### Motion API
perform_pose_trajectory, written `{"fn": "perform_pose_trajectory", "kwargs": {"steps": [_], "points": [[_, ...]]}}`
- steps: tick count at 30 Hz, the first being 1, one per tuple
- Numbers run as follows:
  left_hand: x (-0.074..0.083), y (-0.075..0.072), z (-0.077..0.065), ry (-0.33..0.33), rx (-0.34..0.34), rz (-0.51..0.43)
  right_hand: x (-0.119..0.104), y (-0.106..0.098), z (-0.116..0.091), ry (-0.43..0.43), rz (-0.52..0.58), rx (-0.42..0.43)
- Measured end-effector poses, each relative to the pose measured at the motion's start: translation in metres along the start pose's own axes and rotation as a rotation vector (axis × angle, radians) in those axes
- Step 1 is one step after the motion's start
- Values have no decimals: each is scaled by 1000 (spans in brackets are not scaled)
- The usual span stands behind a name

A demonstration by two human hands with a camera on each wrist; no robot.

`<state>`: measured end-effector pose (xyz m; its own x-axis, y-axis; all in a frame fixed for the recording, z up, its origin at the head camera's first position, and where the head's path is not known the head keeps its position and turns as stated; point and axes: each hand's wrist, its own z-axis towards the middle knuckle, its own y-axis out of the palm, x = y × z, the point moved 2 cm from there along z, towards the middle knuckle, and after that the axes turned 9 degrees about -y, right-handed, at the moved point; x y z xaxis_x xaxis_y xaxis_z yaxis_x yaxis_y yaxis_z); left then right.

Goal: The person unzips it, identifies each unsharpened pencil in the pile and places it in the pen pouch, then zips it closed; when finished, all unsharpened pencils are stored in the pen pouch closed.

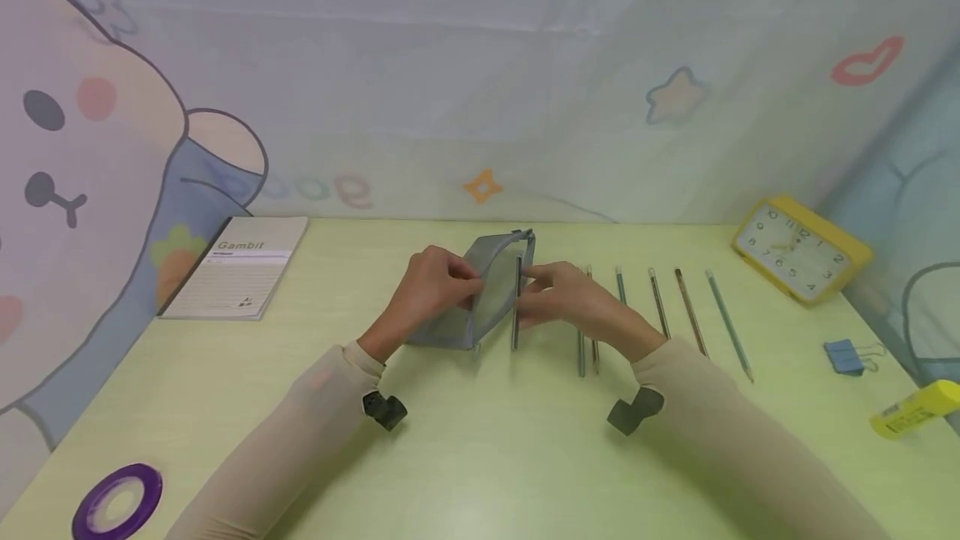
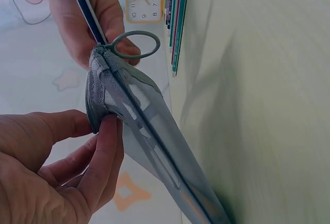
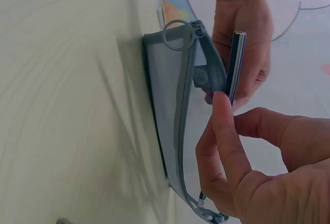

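A grey zippered pencil pouch with a see-through mesh side stands with its mouth spread. My left hand pinches the rim of that mouth between thumb and fingers, clearly seen in the left wrist view at the pouch's edge. My right hand holds a dark pencil with a pale stripe, upright right beside the opening. In the right wrist view, thumb and fingertips grip the pencil by its lower part. A ring pull hangs at one end of the zipper.
Several pencils lie in a row right of the pouch, partly behind my right forearm. Further right are a yellow clock, a blue binder clip and a glue stick. A notebook and purple tape roll lie left.
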<state>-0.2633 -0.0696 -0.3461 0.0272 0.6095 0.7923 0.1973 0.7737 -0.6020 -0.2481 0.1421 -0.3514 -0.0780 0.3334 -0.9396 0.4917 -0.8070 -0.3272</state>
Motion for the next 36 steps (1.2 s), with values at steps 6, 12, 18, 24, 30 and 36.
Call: {"fn": "perform_pose_trajectory", "kwargs": {"steps": [6,12,18,24,30,36], "points": [[1,1,0,7,-1,12,-2,10,21,-18,-53,31],[3,1,0,6,4,10,-5,16,36,1,-108,65],[3,2,1,3,15,27,-8,20,42,21,-164,87],[1,2,0,2,8,28,-8,23,43,61,-212,80],[1,0,0,4,7,29,-14,12,30,44,-278,73],[-1,0,1,-11,8,18,-15,-11,9,-6,-415,91]]}}
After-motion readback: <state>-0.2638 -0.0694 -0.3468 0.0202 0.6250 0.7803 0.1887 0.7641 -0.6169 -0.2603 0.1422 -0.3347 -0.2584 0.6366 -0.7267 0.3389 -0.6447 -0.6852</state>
